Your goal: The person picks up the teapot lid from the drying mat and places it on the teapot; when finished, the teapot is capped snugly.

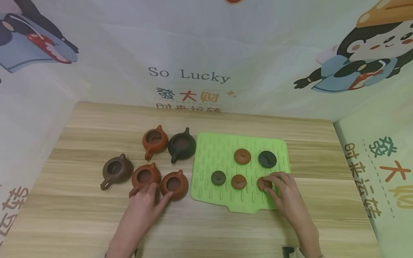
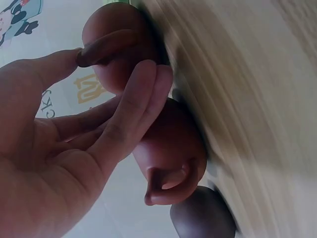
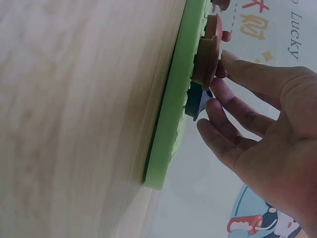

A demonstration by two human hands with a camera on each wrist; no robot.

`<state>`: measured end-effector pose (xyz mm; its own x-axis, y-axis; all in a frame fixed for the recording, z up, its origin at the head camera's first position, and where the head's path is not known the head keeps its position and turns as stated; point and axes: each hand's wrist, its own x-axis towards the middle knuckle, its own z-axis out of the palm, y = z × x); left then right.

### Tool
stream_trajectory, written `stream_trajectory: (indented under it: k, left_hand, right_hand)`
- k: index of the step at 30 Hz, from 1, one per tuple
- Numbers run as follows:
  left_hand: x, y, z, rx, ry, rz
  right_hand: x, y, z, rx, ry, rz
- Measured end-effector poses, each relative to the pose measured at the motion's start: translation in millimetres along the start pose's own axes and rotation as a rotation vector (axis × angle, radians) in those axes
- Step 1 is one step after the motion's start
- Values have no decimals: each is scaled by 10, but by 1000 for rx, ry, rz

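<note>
My right hand (image 1: pixel 284 188) pinches the knob of a small reddish-brown teapot lid (image 1: pixel 264 184) with thumb and fingertips, at the mat's front right. Seen from the right wrist, that lid (image 3: pixel 204 62) is right at the surface of the green mat (image 3: pixel 171 109). My left hand (image 1: pixel 143 204) is at two lidless reddish teapots. Its thumb is at the handle of the right-hand teapot (image 1: pixel 180 184), and its extended fingers reach beside the left-hand teapot (image 1: pixel 146 172). From the left wrist, the fingertips (image 2: pixel 143 74) lie between both bodies.
Behind them stand an orange-brown teapot (image 1: pixel 161 143) and a black teapot (image 1: pixel 188 150); a dark brown teapot (image 1: pixel 124 170) is at left. The mat also bears an orange-brown lid (image 1: pixel 242 156), a black lid (image 1: pixel 267 159), a grey-green lid (image 1: pixel 218 177) and a brown lid (image 1: pixel 238 182).
</note>
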<state>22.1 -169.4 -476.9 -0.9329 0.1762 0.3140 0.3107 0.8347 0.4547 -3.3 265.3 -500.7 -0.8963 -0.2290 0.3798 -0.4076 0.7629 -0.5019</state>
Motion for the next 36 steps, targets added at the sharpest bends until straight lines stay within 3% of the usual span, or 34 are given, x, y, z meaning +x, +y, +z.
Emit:
stream_trajectory:
  k: [7, 14, 22, 29, 36]
  left_hand:
    - [-99, -240, 226, 10, -80, -55]
    - [-179, -376, 365, -22, -95, -63]
    - [-247, -344, 437, 70, -163, -112]
    - [-285, -264, 445, 74, -204, -152]
    - [-305, -163, 464, 72, -208, -162]
  right_hand:
    - [131, -304, -165, -67, -30, 27]
    - [135, -282, -168, -44, -21, 13]
    - [150, -260, -161, -24, -32, 18]
    - [76, -9, -34, 19, 7, -15]
    - [198, -395, -181, -94, -9, 42]
